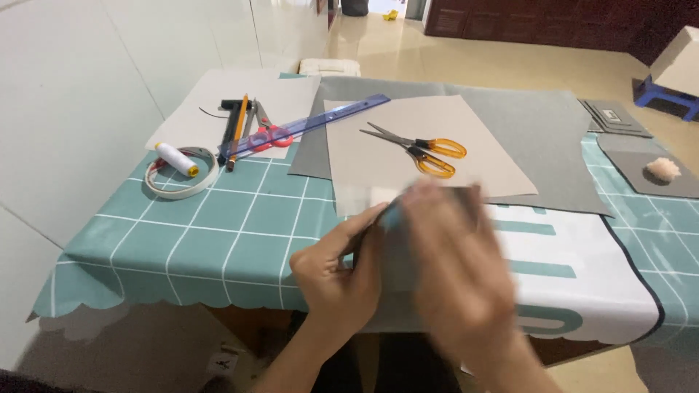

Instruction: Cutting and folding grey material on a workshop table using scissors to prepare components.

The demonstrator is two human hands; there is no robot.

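Head view: scissors [422, 149] beyond blurred right hand [455, 273].

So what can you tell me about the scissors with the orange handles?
The scissors have two orange, see-through-looking loop handles and thin silver metal blades. The blades are slightly open and point left, with the handles to the right. They lie flat on a beige sheet that sits on a bigger grey sheet on the table. No hand touches them; both hands are nearer the camera, at the table's front edge.
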